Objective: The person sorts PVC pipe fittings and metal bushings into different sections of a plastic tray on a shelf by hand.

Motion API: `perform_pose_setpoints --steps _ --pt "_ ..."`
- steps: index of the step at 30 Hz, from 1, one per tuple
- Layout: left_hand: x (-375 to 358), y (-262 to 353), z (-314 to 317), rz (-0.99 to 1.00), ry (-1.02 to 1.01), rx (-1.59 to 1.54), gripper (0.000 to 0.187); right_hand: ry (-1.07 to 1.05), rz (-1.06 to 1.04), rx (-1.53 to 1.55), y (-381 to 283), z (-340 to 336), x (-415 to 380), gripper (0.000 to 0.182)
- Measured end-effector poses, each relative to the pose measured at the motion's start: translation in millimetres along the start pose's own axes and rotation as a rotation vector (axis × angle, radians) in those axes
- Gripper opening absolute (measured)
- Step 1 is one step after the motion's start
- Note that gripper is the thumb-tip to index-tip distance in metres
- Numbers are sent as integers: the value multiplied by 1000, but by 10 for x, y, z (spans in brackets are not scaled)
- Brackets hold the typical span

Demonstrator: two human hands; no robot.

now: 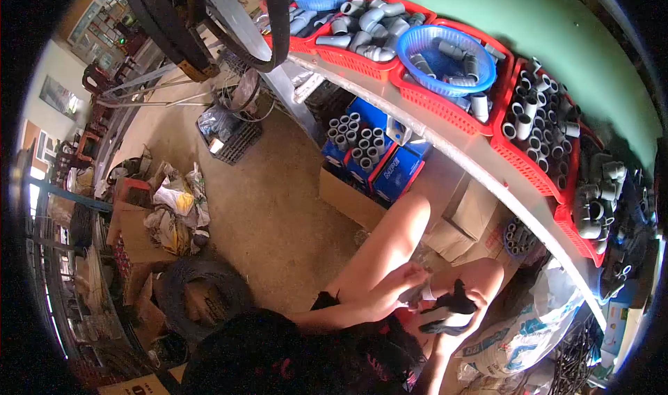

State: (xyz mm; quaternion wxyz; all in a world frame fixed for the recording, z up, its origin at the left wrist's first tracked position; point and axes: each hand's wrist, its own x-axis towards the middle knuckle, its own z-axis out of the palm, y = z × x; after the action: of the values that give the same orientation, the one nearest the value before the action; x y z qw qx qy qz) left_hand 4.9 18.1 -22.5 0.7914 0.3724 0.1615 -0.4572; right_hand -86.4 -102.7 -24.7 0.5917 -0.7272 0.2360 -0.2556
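Note:
My right hand [474,320] is wrapped around a black object with a pale flat part [452,314], held low over my lap near the knee. Its exact kind cannot be made out. Just left of it, my left hand [405,281] has its fingers drawn together in front of my thigh. Something small and pale seems to be at those fingertips, too blurred to name. The two hands are close together but apart. My bare legs [390,245] are bent beneath them.
Red baskets [445,111] of grey pipe fittings line the shelf, with a blue basket [445,59] on top. Below are blue boxes [396,172] with grey pipe pieces and cardboard boxes [463,217]. A white sack [525,336] stands right; a black coil [202,294] lies left.

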Motion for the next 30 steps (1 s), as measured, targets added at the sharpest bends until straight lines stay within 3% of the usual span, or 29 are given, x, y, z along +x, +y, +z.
perform_pose_setpoints --steps 3,4,7,10,13,15,17,18,19,21,23,24,25,26,27,28,30 --pt "31 -116 -46 206 -153 185 22 -149 -307 -278 -163 116 33 48" --pt "32 -167 -84 133 -237 231 23 -142 -306 -249 -40 149 -10 48" --pt "67 -264 -71 266 -250 389 27 -147 -231 -230 13 65 1 46" --pt "13 -297 -239 289 -328 590 32 66 -65 -196 19 -13 59 46" --pt "-28 -99 -179 -11 -340 14 36 174 35 67 -74 -7 181 34" --pt "55 -74 -197 89 -267 -82 36 37 -28 48 -75 -77 141 31" --pt "13 20 -69 30 -81 34 31 -36 -269 -245 -137 -22 122 33" --pt "63 -72 -61 149 -66 259 27 -122 -299 -293 -296 8 132 35" --pt "86 -160 -20 274 -51 480 24 -137 -303 -229 -119 70 61 42" --pt "6 -187 48 142 -120 302 19 -31 -249 -91 45 180 -25 40" --pt "-25 -106 83 172 -154 537 28 -26 -176 -69 23 91 -8 29" --pt "11 -165 35 335 -200 641 30 35 -131 -119 3 42 -13 29" --pt "38 -227 -80 352 -252 565 26 187 -54 -227 144 6 -81 31" --pt "115 -141 -293 167 -422 398 26 330 39 -321 284 -30 -150 33" --pt "151 -33 -371 114 -358 271 31 240 125 -48 142 -95 17 25" --pt "187 75 -450 70 -291 140 37 272 82 -54 281 -184 69 24" --pt "331 402 -564 185 -82 -170 43 293 40 145 597 -412 131 30"
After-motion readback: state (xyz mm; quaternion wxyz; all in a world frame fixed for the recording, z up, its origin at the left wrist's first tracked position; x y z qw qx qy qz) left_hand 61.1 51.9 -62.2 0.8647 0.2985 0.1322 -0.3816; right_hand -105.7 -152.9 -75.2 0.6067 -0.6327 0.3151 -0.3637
